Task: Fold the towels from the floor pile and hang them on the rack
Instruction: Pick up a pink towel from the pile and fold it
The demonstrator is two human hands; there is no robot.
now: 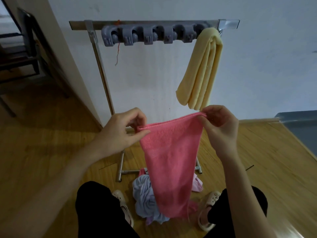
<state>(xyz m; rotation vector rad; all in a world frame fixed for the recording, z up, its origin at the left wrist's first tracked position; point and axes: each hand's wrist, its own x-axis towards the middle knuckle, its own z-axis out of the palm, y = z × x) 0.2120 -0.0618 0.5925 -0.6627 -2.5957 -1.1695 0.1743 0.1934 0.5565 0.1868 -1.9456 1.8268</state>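
Pink towel (169, 162) is held up by its top corners, pinched by left hand (120, 133) and right hand (221, 127), above the floor pile (147, 200). Corners should be matched before halving; free rack (154, 24) bar left of yellow towel (200, 69).

There is one pink towel (171, 162) held up in the air. One yellow towel (202, 69) hangs on one rack (154, 24). The rack has five grey clips (149, 36) in a row. One pile of towels (145, 200) lies on the floor; how many are in it is hard to tell. There are two hands, a left hand (120, 131) and a right hand (221, 127). There are two pale shoes (208, 212).
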